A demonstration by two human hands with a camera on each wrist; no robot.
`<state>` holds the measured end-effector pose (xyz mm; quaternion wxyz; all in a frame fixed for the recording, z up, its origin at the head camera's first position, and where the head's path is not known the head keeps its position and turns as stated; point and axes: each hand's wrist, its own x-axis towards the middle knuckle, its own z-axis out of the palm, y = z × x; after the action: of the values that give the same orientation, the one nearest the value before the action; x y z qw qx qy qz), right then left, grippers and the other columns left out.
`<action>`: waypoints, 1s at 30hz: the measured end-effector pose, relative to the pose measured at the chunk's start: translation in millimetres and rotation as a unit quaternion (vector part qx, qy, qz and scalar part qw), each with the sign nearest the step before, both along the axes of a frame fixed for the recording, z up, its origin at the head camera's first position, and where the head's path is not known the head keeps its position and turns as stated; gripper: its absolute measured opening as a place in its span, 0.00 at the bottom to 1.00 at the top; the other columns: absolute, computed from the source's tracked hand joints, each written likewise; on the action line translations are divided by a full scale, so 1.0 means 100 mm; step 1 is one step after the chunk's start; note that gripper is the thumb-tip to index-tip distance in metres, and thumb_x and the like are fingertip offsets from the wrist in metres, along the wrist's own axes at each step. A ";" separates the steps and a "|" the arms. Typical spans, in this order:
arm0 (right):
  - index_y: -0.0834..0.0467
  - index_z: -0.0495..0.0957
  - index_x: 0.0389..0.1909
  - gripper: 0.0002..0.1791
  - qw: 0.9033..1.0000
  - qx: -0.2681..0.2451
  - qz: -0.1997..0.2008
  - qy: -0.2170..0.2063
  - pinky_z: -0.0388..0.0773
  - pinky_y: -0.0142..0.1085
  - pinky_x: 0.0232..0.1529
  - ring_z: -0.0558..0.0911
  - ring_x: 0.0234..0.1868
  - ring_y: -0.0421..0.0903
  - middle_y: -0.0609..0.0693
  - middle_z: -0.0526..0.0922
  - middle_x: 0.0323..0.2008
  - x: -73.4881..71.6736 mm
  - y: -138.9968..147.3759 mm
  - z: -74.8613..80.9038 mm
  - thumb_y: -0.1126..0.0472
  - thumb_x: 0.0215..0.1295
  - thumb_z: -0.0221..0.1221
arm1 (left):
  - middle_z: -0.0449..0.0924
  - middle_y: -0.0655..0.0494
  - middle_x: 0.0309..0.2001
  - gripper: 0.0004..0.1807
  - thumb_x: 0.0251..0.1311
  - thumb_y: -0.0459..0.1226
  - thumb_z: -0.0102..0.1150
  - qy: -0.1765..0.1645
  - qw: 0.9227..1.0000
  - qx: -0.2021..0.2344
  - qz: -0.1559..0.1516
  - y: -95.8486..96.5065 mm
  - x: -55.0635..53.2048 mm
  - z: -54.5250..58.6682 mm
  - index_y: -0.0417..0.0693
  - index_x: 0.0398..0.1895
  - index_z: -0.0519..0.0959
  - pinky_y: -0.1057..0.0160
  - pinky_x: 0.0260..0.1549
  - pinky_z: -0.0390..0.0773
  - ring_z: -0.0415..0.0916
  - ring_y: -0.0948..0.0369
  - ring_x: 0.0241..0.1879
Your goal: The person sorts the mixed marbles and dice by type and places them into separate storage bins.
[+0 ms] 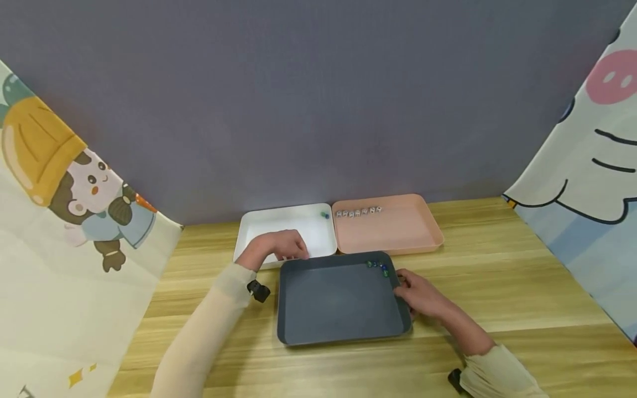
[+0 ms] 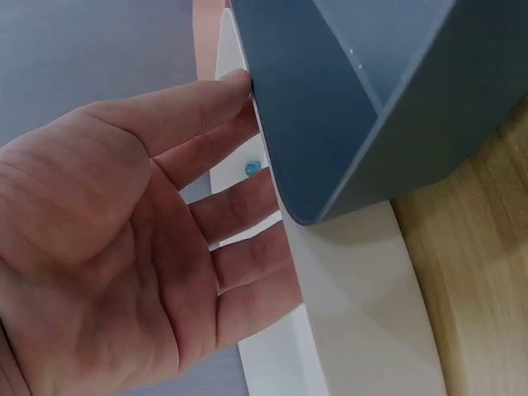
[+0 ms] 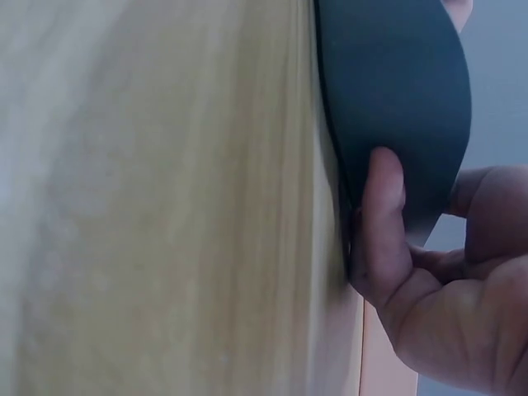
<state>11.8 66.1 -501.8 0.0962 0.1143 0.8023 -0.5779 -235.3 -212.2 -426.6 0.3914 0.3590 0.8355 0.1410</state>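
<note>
A dark grey tray (image 1: 343, 304) stands nearest me, with several small blue and green beads (image 1: 376, 265) in its far right corner. My right hand (image 1: 420, 293) grips its right side; in the right wrist view a finger lies along the outer wall (image 3: 396, 91). At the far left corner of that tray is my left hand (image 1: 286, 244), over the front of a white tray (image 1: 271, 218). Its thumb tip meets the grey rim in the left wrist view, while the other fingers reach behind the rim, fingertips hidden. A blue bead (image 2: 253, 168) lies in the white tray.
A pink tray (image 1: 398, 232) adjoins the white tray's right side and holds a row of several small white dice-like cubes (image 1: 357, 213). All trays are on a wooden table (image 1: 497, 265). A grey wall rises behind, with printed cloths at both sides.
</note>
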 end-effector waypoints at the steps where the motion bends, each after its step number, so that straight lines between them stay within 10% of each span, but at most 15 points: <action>1: 0.65 0.64 0.66 0.26 1.000 0.001 -0.001 -0.002 0.77 0.46 0.17 0.76 0.20 0.50 0.58 0.75 0.32 0.00 0.00 0.00 0.66 0.68 0.50 | 0.64 0.59 0.16 0.11 0.69 0.40 0.55 0.001 1.000 0.009 -0.006 0.00 0.00 0.00 0.49 0.37 0.88 0.65 0.18 0.63 0.55 0.64 0.15; 6: 0.65 0.60 0.68 0.28 1.000 0.010 0.004 -0.014 0.77 0.46 0.17 0.76 0.21 0.51 0.59 0.75 0.36 0.00 0.01 0.01 0.65 0.69 0.50 | 0.82 0.58 0.38 0.13 0.70 0.36 0.53 0.008 0.997 0.047 -0.066 0.05 0.04 -0.04 0.46 0.51 0.84 0.66 0.34 0.75 0.75 0.66 0.31; 11: 0.65 0.60 0.68 0.27 1.000 0.012 0.019 -0.019 0.78 0.47 0.19 0.76 0.20 0.51 0.59 0.74 0.35 0.00 0.01 0.06 0.65 0.70 0.50 | 0.76 0.54 0.59 0.18 0.70 0.30 0.51 0.016 0.992 0.063 -0.108 0.12 0.10 -0.10 0.46 0.61 0.77 0.61 0.51 0.75 0.74 0.56 0.57; 20: 0.67 0.58 0.69 0.28 0.998 0.013 0.046 -0.031 0.80 0.47 0.22 0.78 0.27 0.52 0.60 0.72 0.35 0.01 0.02 0.14 0.64 0.71 0.52 | 0.78 0.54 0.56 0.17 0.71 0.33 0.52 0.085 0.990 0.046 -0.098 0.16 0.22 -0.05 0.48 0.60 0.78 0.60 0.47 0.77 0.77 0.57 0.52; 25: 0.66 0.55 0.70 0.30 0.997 0.005 0.052 -0.050 0.80 0.47 0.23 0.79 0.27 0.53 0.61 0.72 0.37 0.02 0.02 0.20 0.64 0.71 0.52 | 0.83 0.57 0.46 0.13 0.68 0.39 0.56 0.204 0.973 0.082 -0.069 0.37 0.51 0.08 0.51 0.52 0.83 0.60 0.41 0.78 0.79 0.62 0.42; 30: 0.65 0.53 0.72 0.31 0.997 -0.013 0.057 -0.055 0.80 0.48 0.24 0.78 0.27 0.54 0.62 0.72 0.39 0.05 0.01 0.22 0.64 0.72 0.50 | 0.84 0.63 0.41 0.10 0.65 0.41 0.61 0.216 0.967 0.099 -0.094 0.67 0.83 0.09 0.51 0.46 0.85 0.64 0.35 0.78 0.79 0.68 0.34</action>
<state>16.7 66.6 -480.3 0.1745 0.0984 0.7934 -0.5748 -152.2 -145.6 -418.1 0.1759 0.4946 0.8446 0.1050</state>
